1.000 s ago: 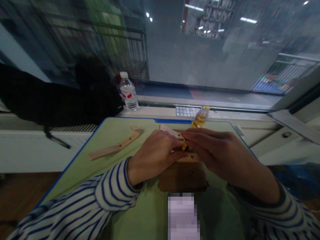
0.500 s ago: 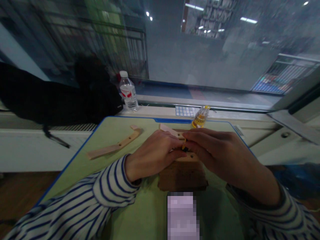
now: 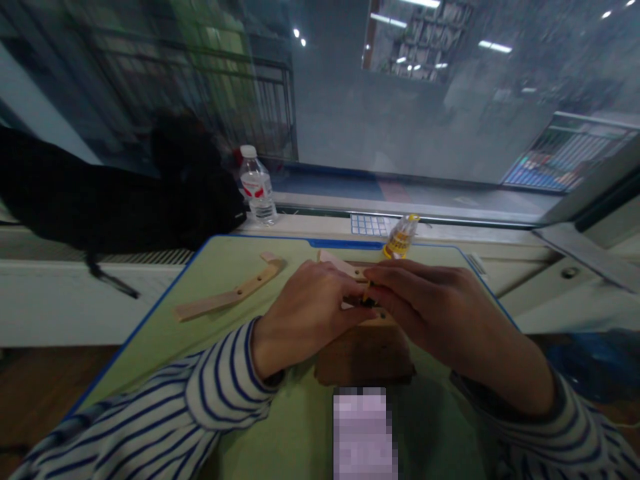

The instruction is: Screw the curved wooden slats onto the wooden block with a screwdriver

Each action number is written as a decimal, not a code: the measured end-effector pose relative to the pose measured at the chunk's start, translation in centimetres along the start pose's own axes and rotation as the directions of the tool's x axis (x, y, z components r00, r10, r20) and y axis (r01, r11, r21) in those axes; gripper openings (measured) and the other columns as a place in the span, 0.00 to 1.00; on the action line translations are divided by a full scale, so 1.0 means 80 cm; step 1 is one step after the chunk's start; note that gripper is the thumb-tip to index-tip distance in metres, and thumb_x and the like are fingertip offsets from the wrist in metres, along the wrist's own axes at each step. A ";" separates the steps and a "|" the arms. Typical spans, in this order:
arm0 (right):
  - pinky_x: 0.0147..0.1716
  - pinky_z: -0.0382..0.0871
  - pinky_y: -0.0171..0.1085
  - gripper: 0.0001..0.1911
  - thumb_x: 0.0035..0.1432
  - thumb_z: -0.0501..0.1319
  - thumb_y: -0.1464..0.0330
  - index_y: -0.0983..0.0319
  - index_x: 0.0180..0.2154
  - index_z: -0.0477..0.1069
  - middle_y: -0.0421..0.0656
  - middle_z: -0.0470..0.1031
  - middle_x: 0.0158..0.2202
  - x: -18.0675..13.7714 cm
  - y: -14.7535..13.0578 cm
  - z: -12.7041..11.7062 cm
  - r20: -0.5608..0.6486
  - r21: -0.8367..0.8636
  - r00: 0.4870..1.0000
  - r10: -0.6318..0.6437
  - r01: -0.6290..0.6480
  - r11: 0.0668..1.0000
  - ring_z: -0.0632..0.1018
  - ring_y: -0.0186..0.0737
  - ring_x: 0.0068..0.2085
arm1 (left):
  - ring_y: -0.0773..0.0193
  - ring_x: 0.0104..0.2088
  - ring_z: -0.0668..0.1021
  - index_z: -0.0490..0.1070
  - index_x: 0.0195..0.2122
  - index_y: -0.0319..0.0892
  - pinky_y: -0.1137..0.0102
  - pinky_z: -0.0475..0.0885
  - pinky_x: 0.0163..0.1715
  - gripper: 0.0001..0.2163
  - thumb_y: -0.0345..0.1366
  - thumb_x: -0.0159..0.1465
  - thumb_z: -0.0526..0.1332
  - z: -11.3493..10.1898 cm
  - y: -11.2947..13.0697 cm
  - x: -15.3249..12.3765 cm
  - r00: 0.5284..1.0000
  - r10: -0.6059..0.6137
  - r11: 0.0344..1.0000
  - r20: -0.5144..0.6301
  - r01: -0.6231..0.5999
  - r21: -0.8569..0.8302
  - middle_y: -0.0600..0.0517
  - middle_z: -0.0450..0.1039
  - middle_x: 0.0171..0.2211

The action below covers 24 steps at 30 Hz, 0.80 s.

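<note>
My left hand (image 3: 320,303) and my right hand (image 3: 447,313) meet over a brown wooden block (image 3: 363,355) on the table. Between their fingertips is a small black and yellow piece (image 3: 369,293), mostly covered, its kind unclear. Both hands are closed, fingers pressed around this piece. Beneath the fingers lies pale wood with drilled holes (image 3: 383,317), and a pale strip (image 3: 336,261) slants out behind my left hand. Further left, a bent wooden piece with two holes (image 3: 250,285) rests on the table, apart from both hands.
The green tabletop (image 3: 280,433) has a blue edge. A phone-like pixelated rectangle (image 3: 364,433) lies nearest me. At the back stand a yellow-capped bottle (image 3: 401,238) and, on the sill, a water bottle (image 3: 258,190). A black garment or bag (image 3: 125,200) lies at left, before the window.
Both hands stay over the block, with only slight finger shifts around the small piece. The whole view has moved a little.
</note>
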State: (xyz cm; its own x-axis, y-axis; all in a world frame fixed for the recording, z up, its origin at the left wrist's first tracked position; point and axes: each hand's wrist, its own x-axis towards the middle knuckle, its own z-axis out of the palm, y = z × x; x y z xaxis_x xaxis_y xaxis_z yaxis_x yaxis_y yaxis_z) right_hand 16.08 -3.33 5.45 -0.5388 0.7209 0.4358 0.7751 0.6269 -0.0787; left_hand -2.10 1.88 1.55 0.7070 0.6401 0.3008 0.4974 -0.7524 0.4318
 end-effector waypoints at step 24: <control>0.46 0.74 0.43 0.16 0.62 0.56 0.74 0.64 0.51 0.69 0.47 0.76 0.51 -0.002 0.003 0.001 0.001 0.057 1.000 -0.031 0.031 0.998 0.79 0.44 0.45 | 0.64 0.35 0.77 0.77 0.35 0.42 0.70 0.66 0.38 0.13 0.44 0.66 0.57 -0.005 -0.003 0.000 0.999 0.016 0.999 0.046 -0.017 0.028 0.51 0.77 0.31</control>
State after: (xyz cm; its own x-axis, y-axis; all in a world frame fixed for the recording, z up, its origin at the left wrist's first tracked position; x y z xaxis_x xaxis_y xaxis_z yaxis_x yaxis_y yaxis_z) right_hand 16.34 -3.24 5.31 -0.5628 0.7018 0.4367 0.7384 0.6643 -0.1160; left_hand -2.43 2.07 1.80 0.7373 0.6202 0.2679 0.4991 -0.7673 0.4027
